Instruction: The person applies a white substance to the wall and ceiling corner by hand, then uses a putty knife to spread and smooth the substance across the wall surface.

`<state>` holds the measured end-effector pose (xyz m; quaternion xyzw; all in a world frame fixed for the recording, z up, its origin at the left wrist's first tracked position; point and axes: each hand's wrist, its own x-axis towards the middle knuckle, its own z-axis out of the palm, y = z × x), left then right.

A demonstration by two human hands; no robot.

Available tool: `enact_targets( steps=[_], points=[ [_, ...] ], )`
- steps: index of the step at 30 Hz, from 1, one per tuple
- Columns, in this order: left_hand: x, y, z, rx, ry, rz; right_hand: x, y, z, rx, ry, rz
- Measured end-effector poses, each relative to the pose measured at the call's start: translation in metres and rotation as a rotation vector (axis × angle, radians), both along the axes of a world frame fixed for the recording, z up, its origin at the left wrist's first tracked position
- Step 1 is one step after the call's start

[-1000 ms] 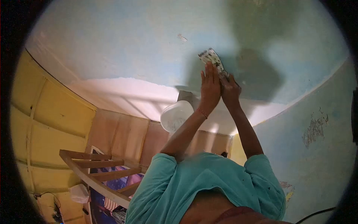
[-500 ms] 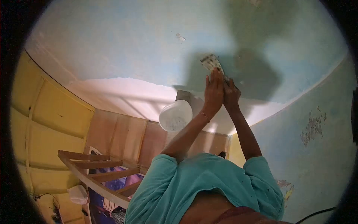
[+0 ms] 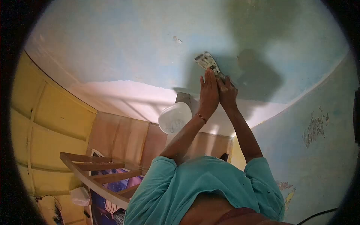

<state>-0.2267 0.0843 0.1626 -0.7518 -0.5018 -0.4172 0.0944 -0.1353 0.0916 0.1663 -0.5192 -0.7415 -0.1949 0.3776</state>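
A putty knife [image 3: 207, 61] with a wide, spotted and smeared blade lies against the pale blue wall [image 3: 142, 41]. My right hand [image 3: 227, 92] is closed around its handle end. My left hand [image 3: 209, 93], with a bracelet at the wrist, is stretched out flat, its fingertips pressing on the blade near the handle. The handle is mostly hidden by my fingers. Left of my left forearm is a white plastic tub [image 3: 175, 118] with some whitish material inside. A grey block-like piece [image 3: 183, 98] shows just behind the tub.
A wooden ladder-like frame [image 3: 99, 176] stands at lower left, near yellow panelling [image 3: 56, 112]. Brown boards [image 3: 125, 135] lie beyond the tub. Peeling patches [image 3: 315, 127] mark the wall on the right. A black cable [image 3: 318, 214] runs at lower right.
Both hands and the putty knife have shifted a little to the left along the wall. The blade is turned slightly more to the left. The grip is the same.
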Motion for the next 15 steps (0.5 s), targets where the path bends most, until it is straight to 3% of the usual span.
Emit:
enact_targets(
  steps=[5, 8, 11, 15],
  points=[
    [0.015, -0.023, -0.033, -0.085, 0.063, -0.023, 0.022, -0.020, -0.049, -0.021, 0.046, 0.021],
    [0.008, -0.034, -0.027, -0.062, 0.035, -0.021, 0.018, -0.024, -0.036, 0.049, 0.110, 0.146],
    [-0.003, -0.020, 0.005, -0.029, -0.053, 0.002, -0.001, -0.007, 0.004, 0.046, 0.058, 0.150],
    [-0.015, 0.001, 0.012, -0.004, -0.078, -0.040, -0.012, 0.015, 0.009, 0.072, 0.007, 0.107]
  ],
)
